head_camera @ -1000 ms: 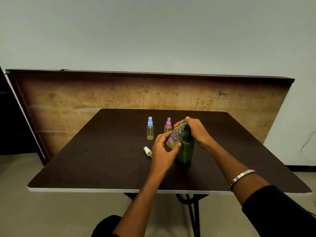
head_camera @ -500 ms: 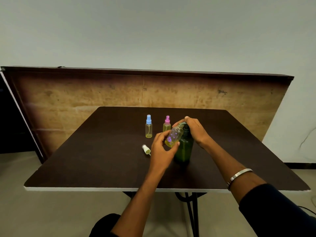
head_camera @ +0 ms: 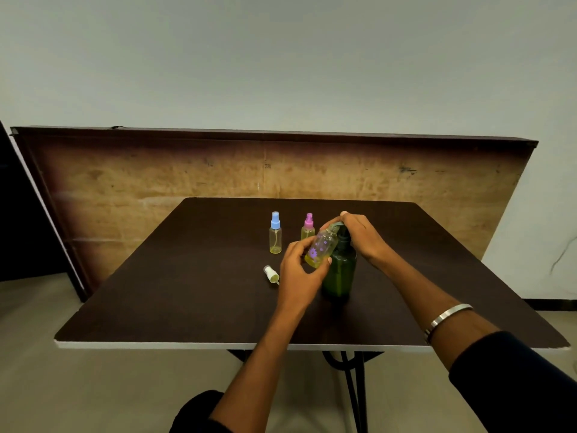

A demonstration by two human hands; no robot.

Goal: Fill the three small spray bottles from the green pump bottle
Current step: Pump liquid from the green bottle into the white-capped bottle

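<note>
Green pump bottle (head_camera: 339, 270) under R hand (head_camera: 362, 235) grip; L hand (head_camera: 299, 270) pinches uncapped spray bottle (head_camera: 321, 248).

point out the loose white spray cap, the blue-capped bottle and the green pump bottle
loose white spray cap (head_camera: 270, 273), head view, on its white collar
blue-capped bottle (head_camera: 275, 237), head view, mid body
green pump bottle (head_camera: 340, 275), head view, on its green body

Three spray bottles (head_camera: 275, 233) (head_camera: 308, 228) (head_camera: 321, 247), one pump bottle (head_camera: 339, 270)

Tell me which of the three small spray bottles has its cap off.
The flower-printed bottle, held tilted in the left hand at the green pump bottle. The blue-capped bottle and pink-capped bottle stand closed.
</note>
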